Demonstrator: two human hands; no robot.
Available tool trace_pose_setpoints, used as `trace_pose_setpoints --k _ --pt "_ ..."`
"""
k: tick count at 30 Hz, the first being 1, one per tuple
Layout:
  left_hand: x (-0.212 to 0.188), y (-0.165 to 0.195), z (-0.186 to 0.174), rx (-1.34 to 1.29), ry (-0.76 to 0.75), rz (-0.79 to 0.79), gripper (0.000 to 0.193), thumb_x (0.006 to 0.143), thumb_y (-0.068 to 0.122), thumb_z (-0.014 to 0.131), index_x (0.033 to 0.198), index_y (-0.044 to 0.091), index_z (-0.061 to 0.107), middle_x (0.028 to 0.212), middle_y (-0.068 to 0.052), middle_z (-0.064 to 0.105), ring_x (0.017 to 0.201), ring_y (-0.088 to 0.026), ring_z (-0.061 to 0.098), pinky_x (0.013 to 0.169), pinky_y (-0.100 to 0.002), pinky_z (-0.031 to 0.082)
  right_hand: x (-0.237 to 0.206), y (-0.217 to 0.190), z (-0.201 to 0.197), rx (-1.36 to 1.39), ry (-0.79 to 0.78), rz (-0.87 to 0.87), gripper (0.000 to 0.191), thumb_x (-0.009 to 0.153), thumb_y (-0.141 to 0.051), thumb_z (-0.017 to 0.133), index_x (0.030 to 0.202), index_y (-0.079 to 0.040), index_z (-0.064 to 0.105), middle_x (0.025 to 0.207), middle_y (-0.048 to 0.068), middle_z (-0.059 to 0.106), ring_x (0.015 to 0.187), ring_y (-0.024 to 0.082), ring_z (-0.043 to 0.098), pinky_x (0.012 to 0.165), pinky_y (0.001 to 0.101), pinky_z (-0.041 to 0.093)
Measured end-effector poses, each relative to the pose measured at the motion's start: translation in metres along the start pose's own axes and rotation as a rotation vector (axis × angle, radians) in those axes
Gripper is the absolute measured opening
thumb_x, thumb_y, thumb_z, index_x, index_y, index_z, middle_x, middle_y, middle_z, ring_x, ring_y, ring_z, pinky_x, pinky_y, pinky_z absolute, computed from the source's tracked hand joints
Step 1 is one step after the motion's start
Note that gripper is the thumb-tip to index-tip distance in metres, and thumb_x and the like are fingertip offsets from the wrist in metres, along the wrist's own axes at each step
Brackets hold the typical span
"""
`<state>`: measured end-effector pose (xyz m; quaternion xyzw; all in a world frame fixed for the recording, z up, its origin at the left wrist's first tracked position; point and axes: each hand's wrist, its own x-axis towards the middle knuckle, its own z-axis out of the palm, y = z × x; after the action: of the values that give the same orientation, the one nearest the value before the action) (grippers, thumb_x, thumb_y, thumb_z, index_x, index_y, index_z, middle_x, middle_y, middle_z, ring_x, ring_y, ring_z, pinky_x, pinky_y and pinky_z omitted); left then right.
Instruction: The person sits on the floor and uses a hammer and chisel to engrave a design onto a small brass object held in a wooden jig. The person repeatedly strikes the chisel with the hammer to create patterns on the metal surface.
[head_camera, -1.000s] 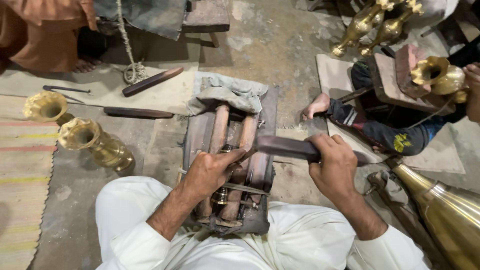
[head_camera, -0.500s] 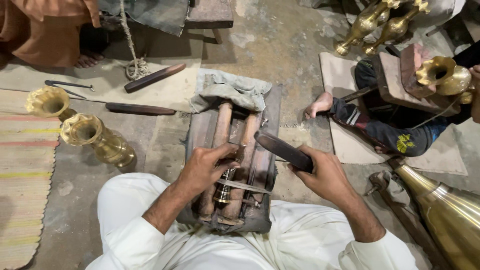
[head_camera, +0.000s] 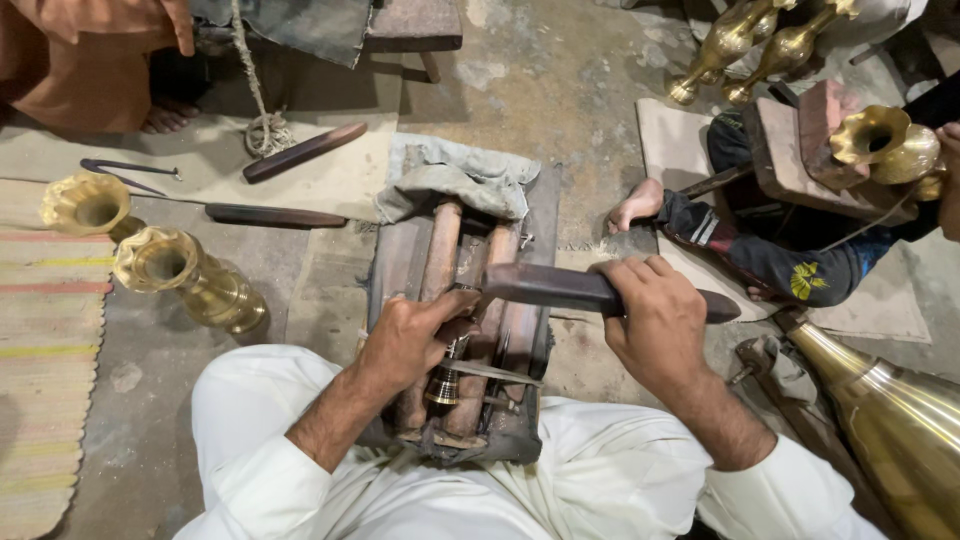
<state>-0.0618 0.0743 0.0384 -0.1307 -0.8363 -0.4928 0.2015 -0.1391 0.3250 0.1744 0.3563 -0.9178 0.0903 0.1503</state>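
Note:
My right hand (head_camera: 655, 322) is closed around a dark wooden bat-shaped mallet (head_camera: 560, 287), held level over a wooden work block (head_camera: 455, 300) between my knees. My left hand (head_camera: 410, 335) rests on the block and pinches a thin metal tool against a small brass piece (head_camera: 443, 385) that sits between two wooden rollers. The fingertips hide the top of the tool. A grey cloth (head_camera: 455, 180) lies crumpled over the far end of the block.
Two brass vases (head_camera: 180, 275) stand at the left by a striped mat (head_camera: 45, 370). Two more wooden mallets (head_camera: 300, 150) lie on a sheet beyond. Another person's bare foot (head_camera: 635, 205) and leg are at right, with brass vessels (head_camera: 885, 140) and a large brass vase (head_camera: 890, 420).
The mallet in my right hand swung from level to raised at an angle and is level again, a little higher. My left hand has stayed on the block.

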Motion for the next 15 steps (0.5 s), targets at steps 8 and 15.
trace_pose_setpoints --k 8,15 --pt "0.0017 -0.0036 -0.0016 -0.019 0.0 0.036 0.034 0.085 0.014 0.081 0.117 0.008 0.069 0.093 -0.014 0.078 0.077 -0.031 0.077 0.064 -0.04 0.06 0.0036 0.0043 -0.0025 0.03 -0.002 0.031 0.044 0.066 0.0 0.071 0.11 -0.006 0.069 0.097 0.013 0.068 0.091 0.035 0.064 0.079 0.0462 0.05" --pt "0.003 -0.0069 -0.004 -0.08 -0.027 0.062 0.037 0.084 0.009 0.08 0.12 0.008 0.068 0.098 -0.013 0.078 0.083 -0.03 0.078 0.068 -0.038 0.062 -0.0022 0.0088 0.0036 0.15 0.06 0.089 0.042 0.069 0.002 0.071 0.111 -0.005 0.067 0.098 0.015 0.067 0.09 0.035 0.065 0.078 0.044 0.051"
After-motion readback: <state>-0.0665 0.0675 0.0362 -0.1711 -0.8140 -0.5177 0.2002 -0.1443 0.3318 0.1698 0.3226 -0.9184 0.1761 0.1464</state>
